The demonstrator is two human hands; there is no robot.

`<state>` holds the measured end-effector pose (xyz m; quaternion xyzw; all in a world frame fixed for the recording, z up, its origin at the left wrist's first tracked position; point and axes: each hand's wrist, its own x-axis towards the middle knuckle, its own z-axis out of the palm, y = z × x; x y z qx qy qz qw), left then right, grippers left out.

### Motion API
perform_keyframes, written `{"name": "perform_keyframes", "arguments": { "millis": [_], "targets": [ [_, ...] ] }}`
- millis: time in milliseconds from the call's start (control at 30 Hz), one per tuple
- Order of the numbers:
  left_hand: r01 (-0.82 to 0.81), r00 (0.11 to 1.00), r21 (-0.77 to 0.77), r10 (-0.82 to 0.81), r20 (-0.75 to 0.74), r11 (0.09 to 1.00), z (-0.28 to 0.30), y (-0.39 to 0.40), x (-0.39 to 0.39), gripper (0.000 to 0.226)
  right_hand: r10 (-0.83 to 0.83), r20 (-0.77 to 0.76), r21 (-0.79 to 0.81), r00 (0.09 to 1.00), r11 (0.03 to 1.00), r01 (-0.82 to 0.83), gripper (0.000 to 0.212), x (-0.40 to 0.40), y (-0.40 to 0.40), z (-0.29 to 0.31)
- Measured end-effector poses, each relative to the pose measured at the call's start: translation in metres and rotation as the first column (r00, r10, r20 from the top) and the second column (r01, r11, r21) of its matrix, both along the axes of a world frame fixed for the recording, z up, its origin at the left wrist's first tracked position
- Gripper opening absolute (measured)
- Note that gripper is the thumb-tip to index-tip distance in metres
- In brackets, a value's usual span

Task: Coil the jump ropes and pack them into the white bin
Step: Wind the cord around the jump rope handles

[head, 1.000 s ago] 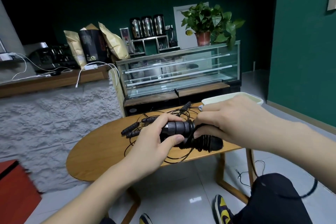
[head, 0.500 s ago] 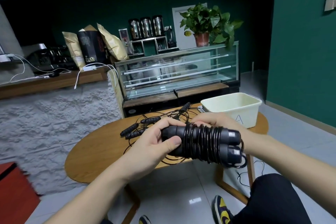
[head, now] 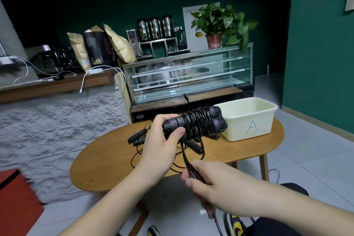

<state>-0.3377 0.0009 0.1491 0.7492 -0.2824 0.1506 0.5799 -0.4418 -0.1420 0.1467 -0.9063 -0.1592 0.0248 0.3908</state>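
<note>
Right hand (head: 208, 180) has dropped below bundle (head: 199, 122) (cord (head: 186, 161) taut).

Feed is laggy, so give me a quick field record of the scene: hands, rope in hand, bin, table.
left hand: grip shut on paired handles, held above the table
bundle: black cord wound many turns around the handles
right hand: grip pinching the loose cord below the bundle
bin: white, marked A, on the table's right end; no rope visible inside
table: wooden; more ropes lie uncoiled on it behind the hands
stage: winding, nothing packed that I can see
</note>
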Motion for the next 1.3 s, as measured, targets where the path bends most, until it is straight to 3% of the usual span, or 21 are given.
{"name": "perform_keyframes", "arguments": {
  "millis": [133, 233, 300, 367, 500, 633, 700, 833, 933, 1000, 1033, 1100, 1133, 1200, 1300],
  "targets": [
    [0.030, 0.999, 0.041, -0.030, 0.011, 0.999, -0.005, 0.005, -0.001, 0.028, -0.043, 0.389, -0.337, 0.920, 0.923, 0.185, 0.021, -0.010, -0.003, 0.021],
    [0.047, 0.999, 0.077, -0.049, 0.018, 0.996, -0.009, 0.010, -0.003, 0.032, 0.086, 0.644, -0.544, 0.760, 0.750, 0.376, 0.014, 0.000, -0.018, 0.036],
    [0.056, 0.998, 0.108, -0.059, 0.025, 0.993, -0.011, 0.012, -0.005, 0.033, 0.202, 0.744, -0.584, 0.637, 0.660, 0.472, 0.015, 0.014, -0.031, 0.042],
    [0.063, 0.997, 0.123, -0.067, 0.025, 0.990, -0.013, 0.014, -0.007, 0.034, 0.276, 0.771, -0.590, 0.573, 0.648, 0.482, 0.014, 0.028, -0.044, 0.050],
    [0.091, 0.995, 0.135, -0.094, 0.022, 0.987, -0.016, 0.014, -0.008, 0.030, 0.368, 0.771, -0.621, 0.520, 0.619, 0.481, 0.035, 0.047, -0.061, 0.063],
    [0.170, 0.985, 0.112, -0.169, -0.017, 0.979, -0.017, 0.013, -0.009, 0.028, 0.391, 0.755, -0.635, 0.526, 0.635, 0.440, 0.042, 0.064, -0.069, 0.063],
    [0.232, 0.972, 0.076, -0.228, -0.052, 0.970, -0.019, 0.013, -0.009, 0.030, 0.360, 0.746, -0.617, 0.560, 0.689, 0.379, 0.044, 0.071, -0.074, 0.054],
    [0.390, 0.882, -0.189, -0.425, -0.206, 0.901, -0.021, 0.011, -0.008, 0.028, 0.173, 0.553, -0.368, 0.815, 0.928, 0.053, 0.042, 0.073, -0.069, 0.038],
    [0.410, 0.744, -0.465, -0.583, -0.327, 0.785, -0.020, 0.006, -0.010, 0.038, 0.024, 0.341, -0.080, 0.940, 0.997, 0.004, 0.018, 0.069, -0.071, 0.017],
    [0.408, 0.665, -0.583, -0.666, -0.338, 0.703, -0.019, 0.001, -0.015, 0.036, -0.100, 0.184, -0.037, 0.978, 0.993, 0.109, 0.041, 0.054, -0.068, 0.005],
    [0.401, 0.640, -0.628, -0.695, -0.329, 0.667, -0.017, -0.002, -0.017, 0.031, -0.149, 0.140, -0.049, 0.979, 0.986, 0.157, 0.035, 0.046, -0.064, 0.001],
    [0.332, 0.637, -0.710, -0.703, -0.317, 0.621, -0.014, -0.010, -0.019, 0.033, -0.194, 0.288, -0.017, 0.938, 0.978, 0.208, 0.029, 0.044, -0.048, -0.005],
    [0.286, 0.657, -0.736, -0.685, -0.315, 0.613, -0.013, -0.014, -0.019, 0.033, -0.203, 0.323, 0.055, 0.924, 0.979, 0.195, 0.021, 0.042, -0.038, -0.006],
    [0.197, 0.716, -0.761, -0.621, -0.319, 0.618, -0.016, -0.023, -0.019, 0.028, -0.188, 0.250, 0.304, 0.950, 0.947, 0.107, 0.010, 0.043, -0.026, -0.007],
    [0.080, 0.819, -0.732, -0.463, -0.339, 0.676, -0.025, -0.033, -0.022, 0.030, -0.040, 0.112, 0.679, 0.993, 0.732, -0.047, 0.018, 0.039, -0.019, -0.006]
  ]
}}
